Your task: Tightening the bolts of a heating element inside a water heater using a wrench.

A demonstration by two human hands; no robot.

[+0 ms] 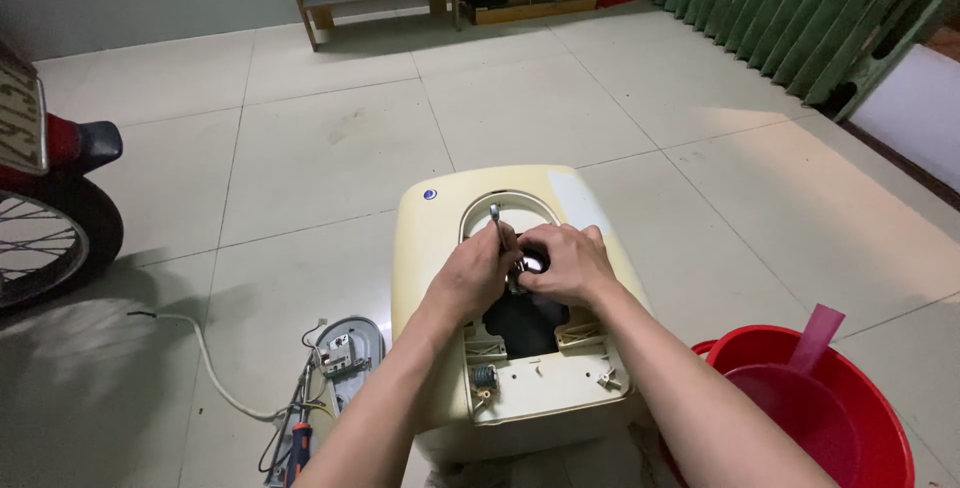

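Head view: a cream heater (440,248) lies on its back on pale floor tiles, its lower cover off, so a long rounded opening shows dark inside. Both hands meet over that opening. The left hand (478,273) has its fingers curled tight round a slim metal wrench (495,220), whose handle pokes up past the knuckles toward the heater's far end. The right hand (568,263) is cupped, fingers pressed together round a shiny round fitting (530,263) at the middle of the opening; how firmly the tips grip it cannot be told.

Left of the heater, on the tiles, the removed cover (345,353) lies face up with a small control part and wires in it, a white cable (205,358) snaking off it, and a screwdriver (300,443) with an orange-and-black handle beside it. Right of the heater stands a red bucket (880,388) with a pink scoop (815,343) in it. Far left of the heater, a motorbike wheel (45,243) shows.

Risks, as a judgement: the wrench could slip off the fitting, since the metal looks smooth and the hands are crowded, and knuckles could strike the opening's hard plastic edge. Leftover water could spill from the fitting toward the bare wires.

The shell is glossy moulded plastic with rounded corners; a small coiled spring (483,378) sits at its near end.
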